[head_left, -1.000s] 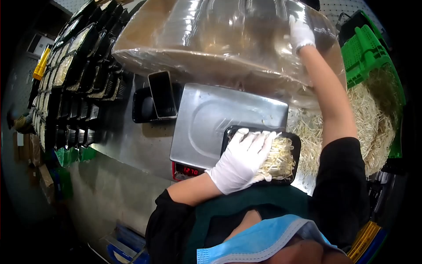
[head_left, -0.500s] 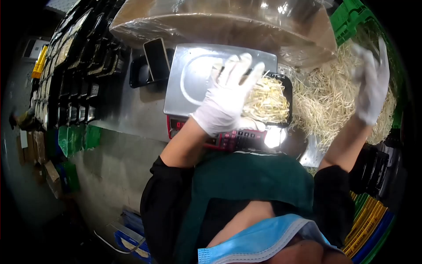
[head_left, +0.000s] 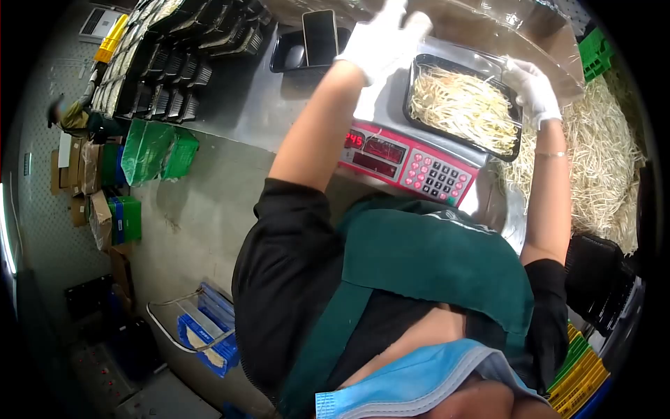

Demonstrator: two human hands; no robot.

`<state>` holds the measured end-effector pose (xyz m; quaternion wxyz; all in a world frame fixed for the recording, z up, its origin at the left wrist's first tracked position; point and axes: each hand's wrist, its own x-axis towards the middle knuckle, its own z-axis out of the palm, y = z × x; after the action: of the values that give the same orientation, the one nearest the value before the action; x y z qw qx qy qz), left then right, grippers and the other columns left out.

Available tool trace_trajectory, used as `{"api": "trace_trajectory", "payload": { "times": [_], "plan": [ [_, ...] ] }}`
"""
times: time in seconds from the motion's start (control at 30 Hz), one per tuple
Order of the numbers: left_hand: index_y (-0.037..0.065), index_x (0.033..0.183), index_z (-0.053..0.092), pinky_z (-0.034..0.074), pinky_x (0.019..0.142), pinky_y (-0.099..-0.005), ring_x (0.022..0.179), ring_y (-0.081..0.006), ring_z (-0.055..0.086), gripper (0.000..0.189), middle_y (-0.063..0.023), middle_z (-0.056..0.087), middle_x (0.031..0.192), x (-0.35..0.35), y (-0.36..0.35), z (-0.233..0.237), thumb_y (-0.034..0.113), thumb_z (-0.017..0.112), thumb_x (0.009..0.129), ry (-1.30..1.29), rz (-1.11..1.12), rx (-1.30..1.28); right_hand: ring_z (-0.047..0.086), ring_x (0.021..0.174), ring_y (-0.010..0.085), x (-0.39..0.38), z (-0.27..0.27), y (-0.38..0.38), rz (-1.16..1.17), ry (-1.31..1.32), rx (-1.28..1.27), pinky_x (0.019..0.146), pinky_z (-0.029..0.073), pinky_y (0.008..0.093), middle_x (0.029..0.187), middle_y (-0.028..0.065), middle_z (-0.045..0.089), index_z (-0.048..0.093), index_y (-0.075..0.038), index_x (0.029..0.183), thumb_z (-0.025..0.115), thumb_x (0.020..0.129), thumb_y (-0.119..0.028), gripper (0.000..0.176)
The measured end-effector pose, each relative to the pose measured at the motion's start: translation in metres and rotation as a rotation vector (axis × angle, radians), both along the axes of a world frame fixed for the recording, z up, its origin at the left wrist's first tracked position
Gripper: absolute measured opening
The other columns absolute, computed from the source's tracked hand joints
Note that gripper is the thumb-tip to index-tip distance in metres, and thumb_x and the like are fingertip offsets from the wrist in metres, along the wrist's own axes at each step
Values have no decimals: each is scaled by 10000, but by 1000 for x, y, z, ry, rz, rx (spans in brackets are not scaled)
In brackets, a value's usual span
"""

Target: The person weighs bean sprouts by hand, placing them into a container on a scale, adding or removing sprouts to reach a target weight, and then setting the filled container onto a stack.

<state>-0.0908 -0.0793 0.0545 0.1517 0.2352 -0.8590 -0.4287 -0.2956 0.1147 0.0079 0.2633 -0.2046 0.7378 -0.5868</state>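
Observation:
A black plastic tray (head_left: pixel 408 112) full of bean sprouts (head_left: pixel 460 105) sits on the right part of a metal-topped scale with a red front panel (head_left: pixel 436 174). My right hand (head_left: pixel 534 92), in a white glove, is closed at the tray's far right corner, with the fingers curled at its rim. Over the scale's far left part, my gloved left hand (head_left: pixel 385 43) is open and holds nothing; its fingertips are cut off by the top of the view. Red digits ending in 45 glow on the display, partly behind my left forearm.
Loose sprouts (head_left: pixel 600 153) lie heaped on the right. A phone (head_left: pixel 320 38) rests in a black tray left of the scale. Stacks of filled trays (head_left: pixel 164 70) stand far left, and black trays (head_left: pixel 597 279) at lower right. A person (head_left: pixel 73 117) is in the background.
My right hand has come from above the sprout heap to the tray's corner. My left hand has moved off the tray, away from me and leftward. The view has shifted.

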Motion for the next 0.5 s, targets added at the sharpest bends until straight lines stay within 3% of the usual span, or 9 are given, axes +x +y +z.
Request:
{"api": "trace_trajectory", "payload": {
  "times": [0.03,0.1,0.17,0.3,0.33,0.37,0.43,0.5],
  "plan": [
    [92,1286,474,463,837,-315,1022,-181,583,525,-98,644,1068,-8,1,-11,349,601,847,-143,50,-224,536,660,40,4,3,-1,24,21,104,495,379,180,781,-19,610,634,-72,970,666,835,-215,199],
    [-25,1154,559,479,815,-316,969,-206,615,528,-107,655,984,-10,0,-28,361,646,805,17,-104,-376,520,647,66,23,5,7,28,-15,54,540,396,211,735,-14,604,651,-44,894,664,823,-198,170],
    [-26,1141,564,482,800,-311,954,-204,619,512,-106,656,973,-12,4,-37,352,647,806,107,-124,-379,517,629,115,30,-3,22,68,322,16,632,419,251,741,30,622,651,22,874,613,836,-180,210],
    [-26,1116,576,486,771,-299,925,-198,627,480,-105,658,951,-9,22,-49,334,648,809,194,-74,-328,562,719,146,55,-9,43,-57,505,57,679,438,268,765,102,624,646,23,916,544,872,-214,262],
    [-27,1110,578,487,763,-296,917,-197,628,472,-105,658,946,-8,25,-50,330,649,809,210,-61,-317,578,815,156,63,6,45,-59,377,207,757,446,274,857,107,642,643,17,964,540,878,-196,252],
    [-27,1104,581,488,756,-293,910,-196,630,464,-105,659,940,-8,29,-52,325,649,810,226,-47,-308,578,815,156,57,-1,46,-66,379,210,757,446,274,857,107,642,643,17,964,540,878,-196,252],
    [-27,1091,587,490,741,-287,896,-193,634,448,-104,660,930,-8,34,-52,317,650,811,244,-30,-287,576,885,158,42,-36,47,15,17,-187,824,439,278,949,104,643,629,18,1020,529,889,-177,255],
    [-27,1079,592,493,727,-281,881,-190,638,432,-104,660,919,-9,33,-55,308,650,812,256,-23,-263,562,928,146,34,-47,51,65,-33,-157,849,430,281,1017,89,634,617,18,1057,534,895,-171,263]
  ]
}}
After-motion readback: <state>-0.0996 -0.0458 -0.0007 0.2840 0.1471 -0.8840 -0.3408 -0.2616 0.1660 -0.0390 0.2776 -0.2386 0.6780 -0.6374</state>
